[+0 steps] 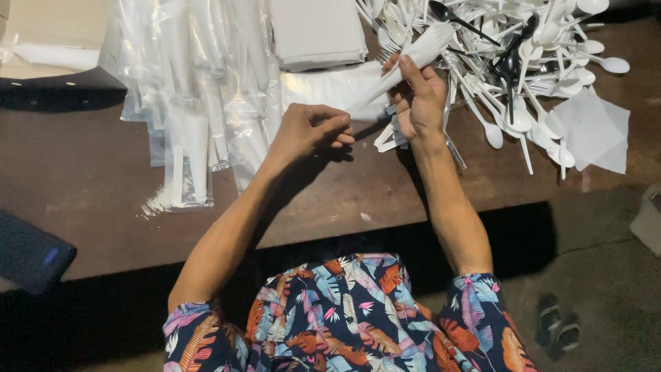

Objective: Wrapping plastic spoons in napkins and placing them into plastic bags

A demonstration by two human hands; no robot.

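My right hand [418,96] grips a long white wrapped cutlery bundle [420,52] that slants up to the right, over the brown table [344,200]. My left hand [310,129] pinches the lower end of the same bundle near its tip [358,107]. Both hands hover above the table's middle, just left of a heap of white plastic spoons and forks [523,62] with a few black ones among them.
A pile of clear plastic sleeves [193,83] covers the table's left half. A stack of white napkins [317,31] lies at the back, loose napkins [595,131] at the right. A dark object [31,251] sits at the left edge. Sandals [558,331] rest on the floor.
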